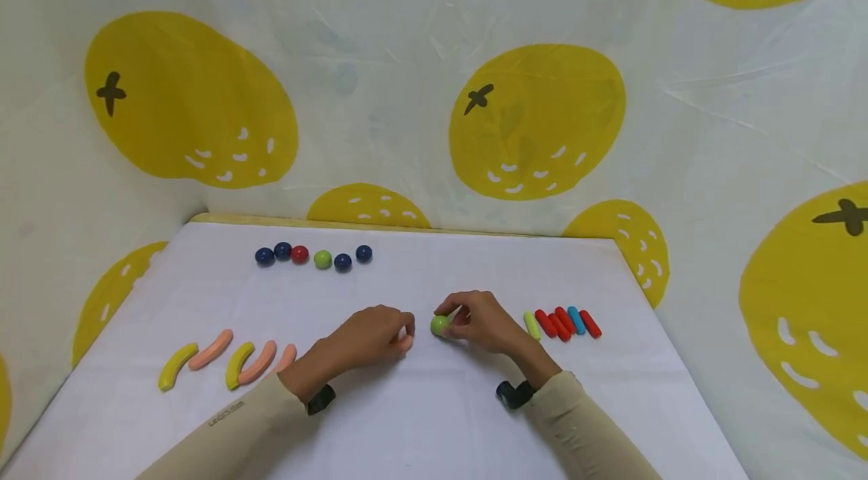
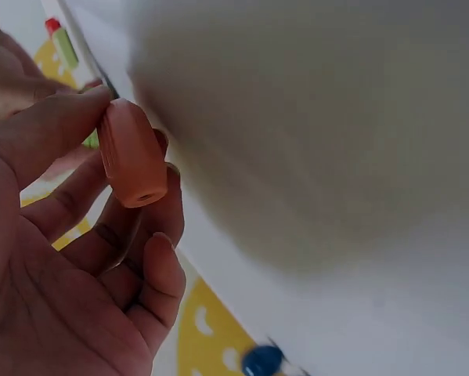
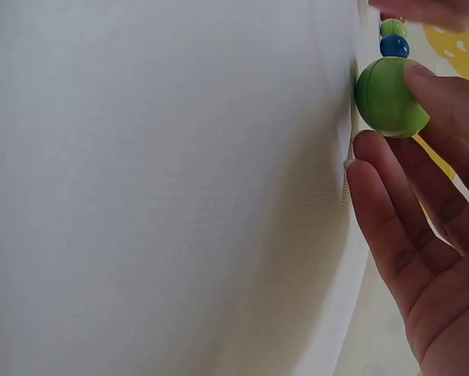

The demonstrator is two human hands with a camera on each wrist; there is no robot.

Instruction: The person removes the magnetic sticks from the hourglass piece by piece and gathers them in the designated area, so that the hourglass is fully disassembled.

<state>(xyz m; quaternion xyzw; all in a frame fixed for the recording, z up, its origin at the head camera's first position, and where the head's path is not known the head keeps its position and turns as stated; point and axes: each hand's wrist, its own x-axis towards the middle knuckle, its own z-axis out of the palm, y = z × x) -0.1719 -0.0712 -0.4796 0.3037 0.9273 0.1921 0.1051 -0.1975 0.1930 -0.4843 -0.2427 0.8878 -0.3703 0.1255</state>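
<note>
My left hand [image 1: 369, 333] pinches a salmon-pink toy sausage [image 2: 132, 157] between thumb and fingers, low over the middle of the table; the head view shows only its tip. The left wrist view has it nearly end-on, with a small dimple in its blunt end. To the right, my right hand [image 1: 484, 322] holds a green ball [image 3: 391, 98] with the thumb on one side and fingertips on the other. Seen from the head, this green ball [image 1: 439, 325] is at or just above the white tabletop; contact cannot be told.
A row of blue balls [image 1: 343, 262], a red ball [image 1: 300, 254] and a green ball [image 1: 322, 259] lies at the back left. Yellow toy bananas [image 1: 178, 367] and pink sausages [image 1: 212, 350] lie front left. Several coloured sticks [image 1: 560, 327] lie right of my right hand.
</note>
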